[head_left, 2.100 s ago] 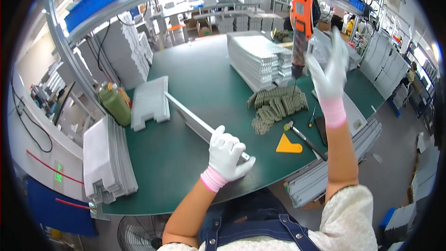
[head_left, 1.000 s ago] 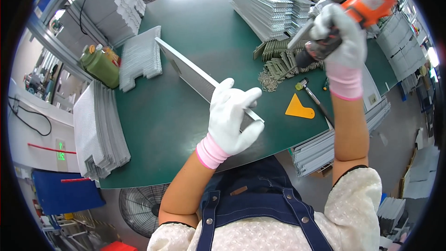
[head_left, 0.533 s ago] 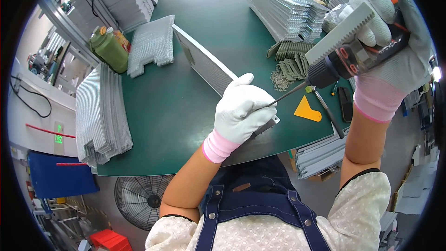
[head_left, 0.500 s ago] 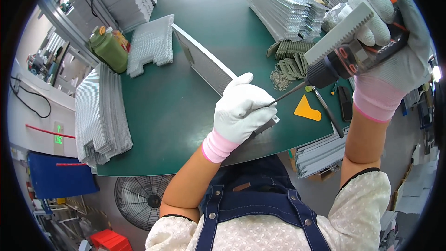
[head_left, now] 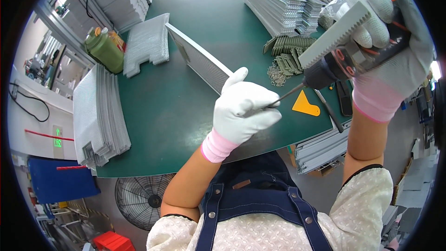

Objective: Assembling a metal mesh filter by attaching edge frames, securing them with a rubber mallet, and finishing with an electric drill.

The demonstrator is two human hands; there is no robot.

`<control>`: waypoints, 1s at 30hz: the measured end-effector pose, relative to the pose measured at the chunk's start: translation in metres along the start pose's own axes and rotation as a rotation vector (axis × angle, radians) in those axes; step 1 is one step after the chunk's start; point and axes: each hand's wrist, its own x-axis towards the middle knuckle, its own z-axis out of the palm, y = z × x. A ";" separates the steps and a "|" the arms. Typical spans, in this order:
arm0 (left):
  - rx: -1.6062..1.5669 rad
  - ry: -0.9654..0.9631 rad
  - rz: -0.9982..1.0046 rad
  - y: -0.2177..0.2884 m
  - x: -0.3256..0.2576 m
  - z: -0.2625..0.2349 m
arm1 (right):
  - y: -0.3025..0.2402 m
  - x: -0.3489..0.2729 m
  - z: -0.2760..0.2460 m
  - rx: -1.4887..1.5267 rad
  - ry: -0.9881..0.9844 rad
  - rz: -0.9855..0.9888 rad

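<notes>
My right hand (head_left: 390, 72), in a white glove with a pink cuff, is wrapped round the grip of a black power drill (head_left: 320, 72). A pale grey strip with a toothed edge (head_left: 337, 35) lies across the drill beside my fingers; whether I grip it too is unclear. The drill's long thin bit (head_left: 292, 94) slants down to the left, its tip at my left fingers. My left hand (head_left: 244, 107), gloved alike, is closed round the near end of a mesh panel with a white frame (head_left: 200, 60), which stands tilted on edge. My fingers hide the bit's tip.
A green table (head_left: 162, 125) carries stacked mesh sheets (head_left: 100, 116) at left and a taller stack (head_left: 278, 4) at the back right. Olive strips (head_left: 290, 53), small screws (head_left: 277, 76), a yellow scraper (head_left: 305, 105) and a hammer-like tool (head_left: 332, 114) lie right. A green jug (head_left: 104, 51) stands far left.
My left hand and the drill tip have shifted slightly in view, still together. The near end of the panel, visible before below my left hand, is now hidden. Both holds stay the same.
</notes>
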 end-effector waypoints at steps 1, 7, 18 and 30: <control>0.000 0.001 0.000 0.003 0.002 0.000 | -0.004 0.006 -0.008 -0.019 0.001 -0.007; 0.118 -0.211 0.091 0.002 0.006 -0.001 | -0.004 -0.001 -0.008 -0.142 0.011 -0.045; 0.153 -0.189 0.144 -0.004 0.004 0.002 | -0.002 -0.009 0.000 -0.362 0.024 -0.117; 0.536 -0.136 0.148 -0.008 0.001 0.018 | 0.005 0.001 -0.010 -0.607 0.019 -0.182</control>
